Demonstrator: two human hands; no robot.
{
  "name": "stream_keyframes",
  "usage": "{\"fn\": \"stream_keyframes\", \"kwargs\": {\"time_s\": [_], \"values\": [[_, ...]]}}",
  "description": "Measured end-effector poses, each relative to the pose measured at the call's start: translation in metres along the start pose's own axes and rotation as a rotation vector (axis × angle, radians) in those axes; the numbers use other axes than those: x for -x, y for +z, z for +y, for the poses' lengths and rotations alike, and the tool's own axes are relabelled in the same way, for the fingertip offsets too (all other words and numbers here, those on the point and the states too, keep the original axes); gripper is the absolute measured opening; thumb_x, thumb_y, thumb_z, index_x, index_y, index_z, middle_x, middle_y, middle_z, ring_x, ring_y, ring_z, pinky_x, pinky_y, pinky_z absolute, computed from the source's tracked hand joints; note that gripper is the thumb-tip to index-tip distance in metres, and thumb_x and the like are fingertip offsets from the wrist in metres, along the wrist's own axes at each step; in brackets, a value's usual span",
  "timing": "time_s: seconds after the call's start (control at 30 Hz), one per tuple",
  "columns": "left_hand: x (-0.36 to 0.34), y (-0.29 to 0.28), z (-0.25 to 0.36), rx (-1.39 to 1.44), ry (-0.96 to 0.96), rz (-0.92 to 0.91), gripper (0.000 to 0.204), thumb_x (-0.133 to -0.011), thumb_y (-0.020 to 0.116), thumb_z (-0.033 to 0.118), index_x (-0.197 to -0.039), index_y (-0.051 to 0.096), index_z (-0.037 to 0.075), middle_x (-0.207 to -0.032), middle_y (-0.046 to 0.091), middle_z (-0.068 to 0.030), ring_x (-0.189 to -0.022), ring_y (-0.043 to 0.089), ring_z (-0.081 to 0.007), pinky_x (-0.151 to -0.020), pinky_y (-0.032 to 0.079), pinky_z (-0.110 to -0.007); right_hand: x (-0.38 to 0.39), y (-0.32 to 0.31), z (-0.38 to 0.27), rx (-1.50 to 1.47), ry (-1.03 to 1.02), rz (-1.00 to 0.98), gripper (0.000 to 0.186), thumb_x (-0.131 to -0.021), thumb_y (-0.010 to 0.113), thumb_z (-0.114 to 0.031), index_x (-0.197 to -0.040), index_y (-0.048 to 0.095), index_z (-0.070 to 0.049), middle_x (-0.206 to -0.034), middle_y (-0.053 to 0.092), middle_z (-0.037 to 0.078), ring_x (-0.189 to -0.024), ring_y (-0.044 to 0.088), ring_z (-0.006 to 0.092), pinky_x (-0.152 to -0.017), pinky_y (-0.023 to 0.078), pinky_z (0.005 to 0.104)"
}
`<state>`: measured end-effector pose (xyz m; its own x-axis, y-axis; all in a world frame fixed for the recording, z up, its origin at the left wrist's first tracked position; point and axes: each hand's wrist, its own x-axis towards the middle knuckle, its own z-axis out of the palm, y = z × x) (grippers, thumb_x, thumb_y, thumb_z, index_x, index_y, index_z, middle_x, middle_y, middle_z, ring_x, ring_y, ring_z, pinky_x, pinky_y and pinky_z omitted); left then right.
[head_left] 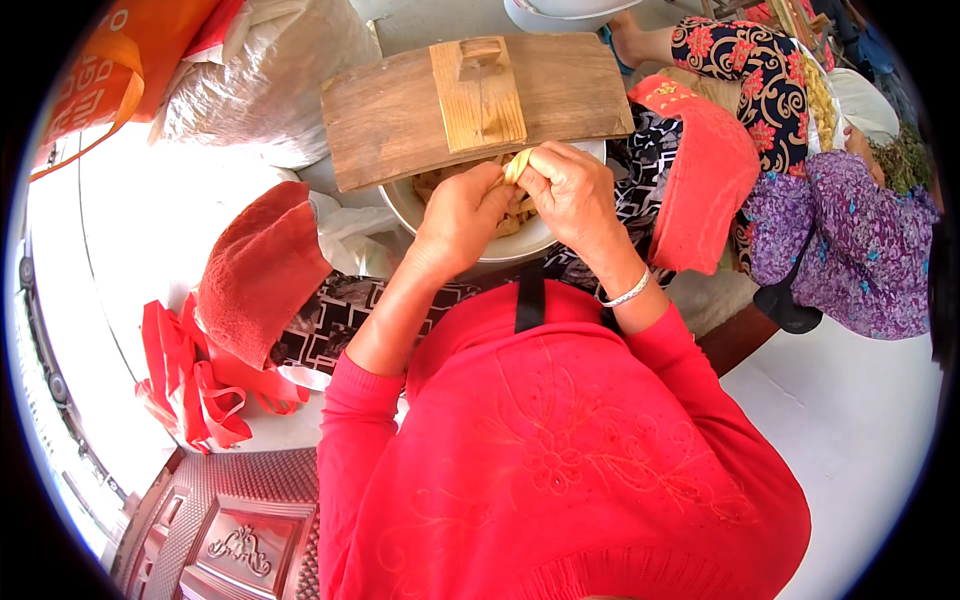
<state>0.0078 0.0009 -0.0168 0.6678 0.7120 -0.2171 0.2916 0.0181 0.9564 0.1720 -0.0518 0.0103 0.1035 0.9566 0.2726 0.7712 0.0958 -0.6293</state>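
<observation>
Over a white basin point(402, 203), my left hand point(462, 215) and my right hand point(578, 195) meet, both closed on a soft yellow strip point(517, 166) that looks folded or twisted. Thumbs and fingers of both hands pinch it from either side. Below them the basin holds light brown, strip-like pieces point(516, 212), partly covered by my hands. A wooden board point(385, 112) with a paler crosspiece and a small raised block point(480, 50) lies across the basin's far part and hides it. A silver bracelet point(628, 290) circles my right wrist.
Red cloth pads point(262, 270) cover my knees. At the left are a white sack point(265, 90), an orange bag point(95, 70) and red straps point(190, 370). Another person in a purple patterned garment point(860, 230) sits at the right. A carved brown door point(240, 530) is at lower left.
</observation>
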Motion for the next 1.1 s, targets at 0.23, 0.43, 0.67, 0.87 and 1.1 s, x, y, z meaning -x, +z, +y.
{"fn": "stream_keyframes", "kwargs": {"time_s": [0.23,0.43,0.67,0.87,1.1], "values": [[0.012,0.016,0.004,-0.622,0.536,0.404,0.027,-0.08,0.061,-0.001,-0.107,0.064,0.004,-0.096,0.064,-0.0112,-0.081,0.061,-0.0312,-0.071,0.051,-0.038,0.039,0.032,0.031,-1.061,0.667,-0.372,0.024,-0.096,0.056,-0.024,-0.096,0.067,-0.003,-0.089,0.068,0.005,-0.082,0.063,0.0184,-0.074,0.049,0.0297],[0.023,0.022,0.002,-0.347,0.409,0.298,0.033,-0.078,0.063,0.003,-0.11,0.06,0.0,-0.112,0.06,-0.0168,-0.095,0.059,-0.0346,-0.08,0.051,-0.04,0.045,0.027,0.021,-1.647,0.86,-0.369,0.018,-0.094,0.055,-0.014,-0.102,0.067,-0.003,-0.111,0.062,0.004,-0.099,0.059,0.0162,-0.086,0.048,0.0286],[0.014,0.017,0.024,-0.303,0.207,0.221,0.019,-0.089,0.055,0.012,-0.103,0.059,-0.001,-0.101,0.06,-0.0203,-0.088,0.062,-0.037,-0.077,0.05,-0.042,0.028,0.019,0.005,-0.487,0.162,-0.045,0.008,-0.081,0.059,0.005,-0.087,0.064,0.005,-0.115,0.057,0.013,-0.102,0.057,0.0225,-0.087,0.045,0.031],[0.006,0.028,0.004,0.261,0.001,0.292,0.031,-0.098,0.047,0.023,-0.086,0.061,-0.002,-0.065,0.057,-0.0091,-0.064,0.055,-0.0169,-0.06,0.044,-0.033,0.024,0.02,-0.001,-0.632,0.199,0.121,0.01,-0.081,0.06,0.003,-0.089,0.067,0.004,-0.114,0.056,0.014,-0.106,0.054,0.0236,-0.09,0.044,0.0323],[0.047,0.017,-0.011,0.31,-0.07,0.103,0.024,-0.099,0.052,0.022,-0.093,0.062,0.001,-0.066,0.047,0.0039,-0.057,0.042,-0.0052,-0.05,0.035,-0.023,0.03,0.025,0.019,-1.386,0.494,0.193,0.012,-0.089,0.06,0.001,-0.097,0.068,0.005,-0.119,0.054,0.006,-0.101,0.055,0.0136,-0.084,0.046,0.0257]]}}
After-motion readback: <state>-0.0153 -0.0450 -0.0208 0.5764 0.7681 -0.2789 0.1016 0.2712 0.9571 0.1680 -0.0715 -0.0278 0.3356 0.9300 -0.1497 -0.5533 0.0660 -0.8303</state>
